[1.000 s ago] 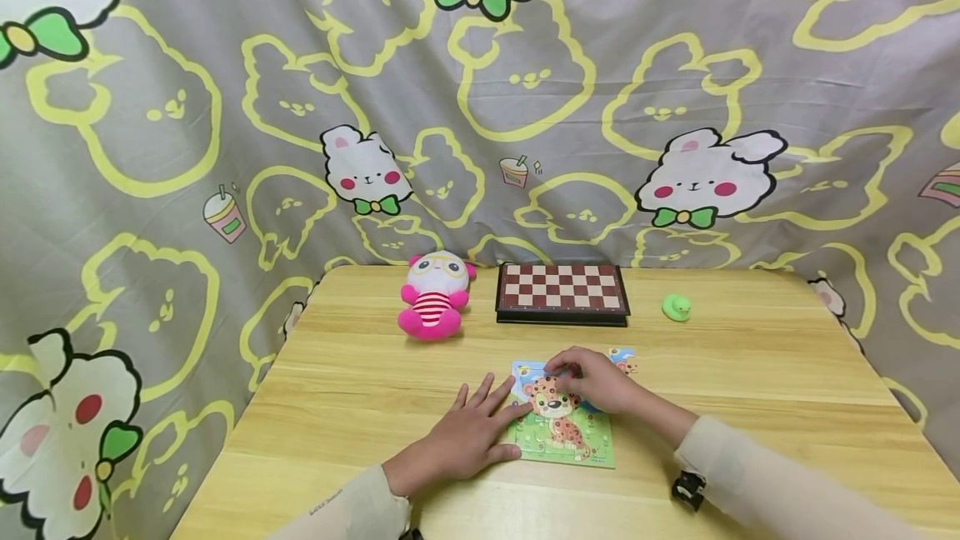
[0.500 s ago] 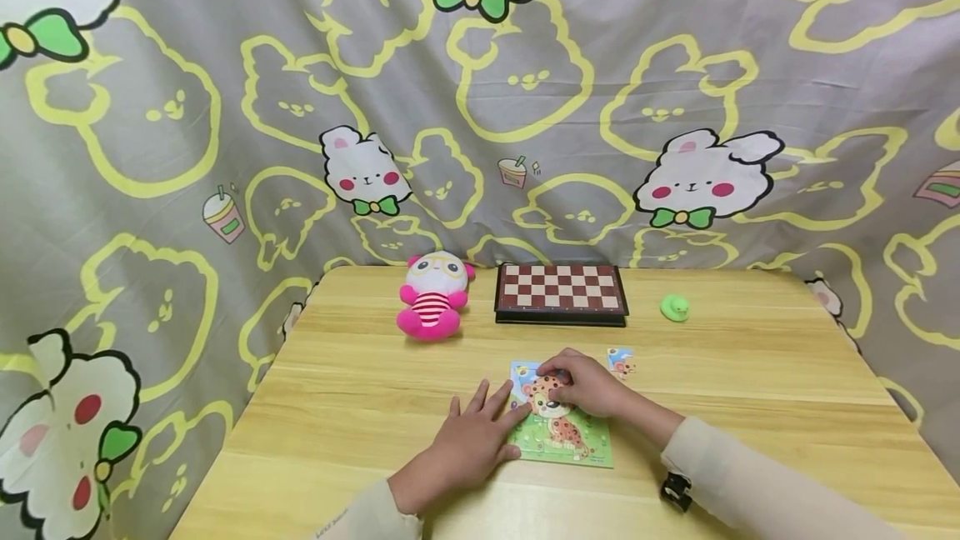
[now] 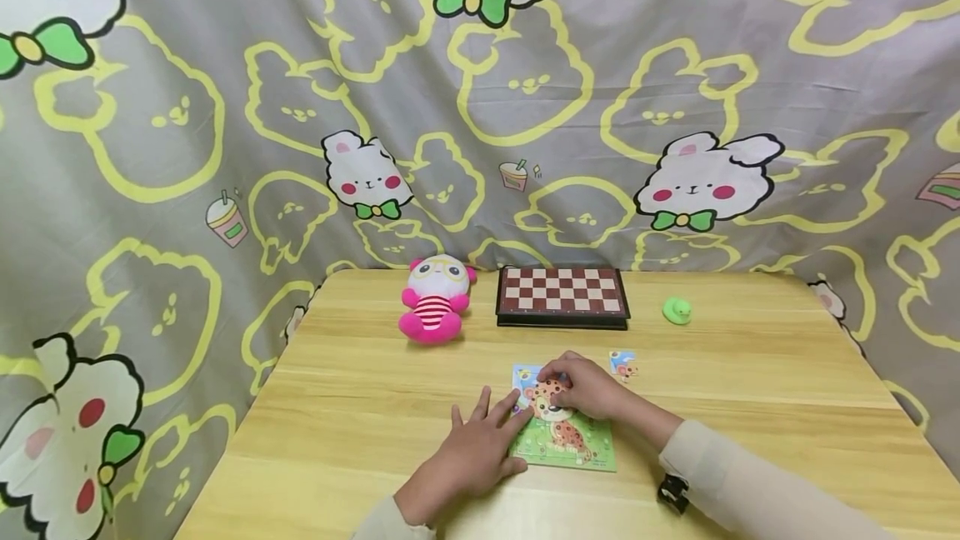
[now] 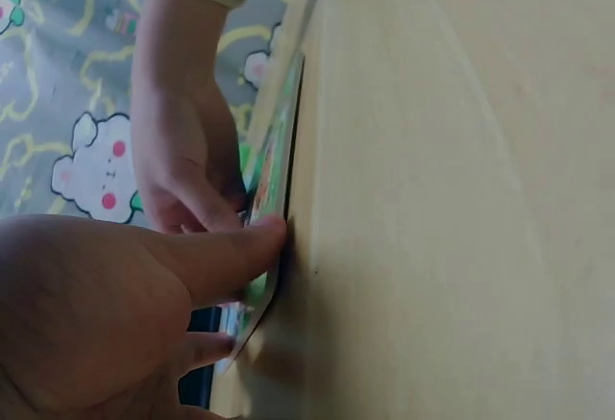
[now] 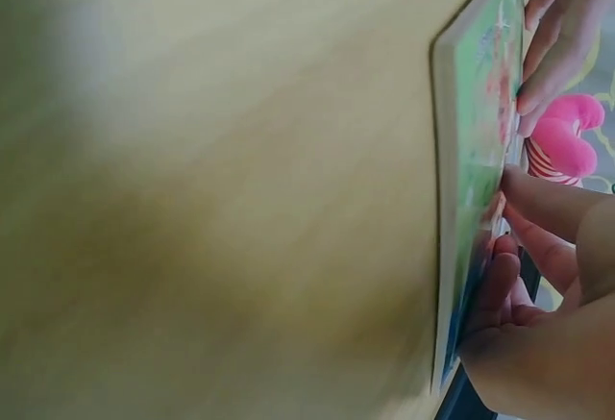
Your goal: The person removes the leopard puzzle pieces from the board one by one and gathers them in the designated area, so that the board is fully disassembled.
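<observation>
A jigsaw puzzle (image 3: 573, 444) of a spotted leopard cub on green grass lies flat on the wooden table. At its left edge my left hand (image 3: 480, 448) rests with fingers spread, the index fingertip over the picture and the thumb (image 4: 252, 244) against the near side. My right hand (image 3: 588, 387) bends over the upper part of the picture, thumb and forefinger pinching a puzzle piece (image 3: 552, 387) at the cub's head. The right wrist view shows that thumb (image 5: 538, 194) down at the board's surface, other fingers curled. The puzzle's upper right corner is hidden under this hand.
A small loose picture section (image 3: 622, 365) lies beyond the right hand. Further back sit a pink panda plush (image 3: 432, 307), a checkered chessboard box (image 3: 562, 294) and a green duck toy (image 3: 677, 311). A patterned curtain (image 3: 465, 90) stands behind the table (image 3: 360, 407).
The right hand shifted slightly left and settled over the cub's head, uncovering the loose section. The left hand slid a little toward the near side, its fingers still spread.
</observation>
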The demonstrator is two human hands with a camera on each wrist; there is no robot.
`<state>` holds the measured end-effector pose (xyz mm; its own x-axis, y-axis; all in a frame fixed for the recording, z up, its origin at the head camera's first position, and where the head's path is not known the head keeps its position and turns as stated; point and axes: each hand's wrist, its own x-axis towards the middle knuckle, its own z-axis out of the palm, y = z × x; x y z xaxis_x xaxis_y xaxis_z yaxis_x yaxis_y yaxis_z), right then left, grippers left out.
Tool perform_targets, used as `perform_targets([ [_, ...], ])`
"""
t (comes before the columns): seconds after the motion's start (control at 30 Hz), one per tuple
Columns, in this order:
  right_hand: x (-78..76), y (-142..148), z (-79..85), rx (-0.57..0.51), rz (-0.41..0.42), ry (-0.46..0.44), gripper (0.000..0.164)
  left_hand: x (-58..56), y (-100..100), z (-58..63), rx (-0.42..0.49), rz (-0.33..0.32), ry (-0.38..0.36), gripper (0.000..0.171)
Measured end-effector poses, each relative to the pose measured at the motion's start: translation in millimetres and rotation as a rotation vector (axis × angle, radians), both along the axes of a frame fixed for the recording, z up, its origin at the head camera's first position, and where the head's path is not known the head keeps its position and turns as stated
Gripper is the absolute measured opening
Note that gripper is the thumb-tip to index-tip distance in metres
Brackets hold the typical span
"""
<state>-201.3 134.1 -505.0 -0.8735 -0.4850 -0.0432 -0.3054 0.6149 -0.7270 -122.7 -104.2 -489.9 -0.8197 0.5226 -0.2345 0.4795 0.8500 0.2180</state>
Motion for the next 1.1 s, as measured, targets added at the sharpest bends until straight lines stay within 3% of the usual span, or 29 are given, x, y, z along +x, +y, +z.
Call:
perform_targets([
  [0.27,0.2,-3.4,5.6,0.007,0.001,-0.013,0.026,1.1,2.6,0.7,0.032,0.023,-0.006,0.070],
  [0.6,0.0,-6.1,4.7,0.003,-0.071,-0.059,0.029,0.6,2.4,-0.4,0.047,0.030,0.004,0.070],
  [1.1,-2.6,-7.9,6.5,-0.009,-0.062,-0.094,0.030,1.3,2.6,0.1,0.062,0.041,-0.006,0.070],
])
